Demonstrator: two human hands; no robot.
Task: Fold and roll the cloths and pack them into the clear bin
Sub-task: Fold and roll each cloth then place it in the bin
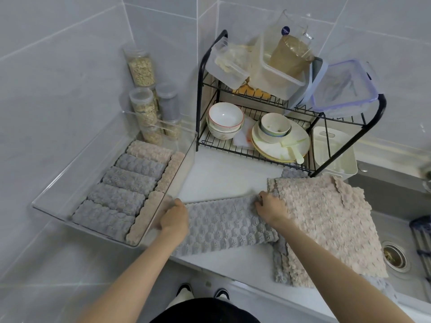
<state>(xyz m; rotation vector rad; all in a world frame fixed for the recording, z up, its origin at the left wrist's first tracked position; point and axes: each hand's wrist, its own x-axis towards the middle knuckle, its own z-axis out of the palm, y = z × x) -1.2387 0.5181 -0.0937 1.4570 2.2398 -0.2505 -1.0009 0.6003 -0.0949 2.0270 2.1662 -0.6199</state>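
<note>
A grey textured cloth lies folded into a long strip on the white counter. My left hand grips its left end, right beside the clear bin. My right hand grips its right end, fingers curled on the upper edge. The bin holds several rolled grey cloths in a row and beige rolls along its right side and far end. A stack of flat beige cloths over grey ones lies to the right, reaching over the sink edge.
A black wire dish rack with bowls, plates and plastic containers stands behind the counter space. Clear jars of grains stand in the corner behind the bin. The sink with its drain is at the right.
</note>
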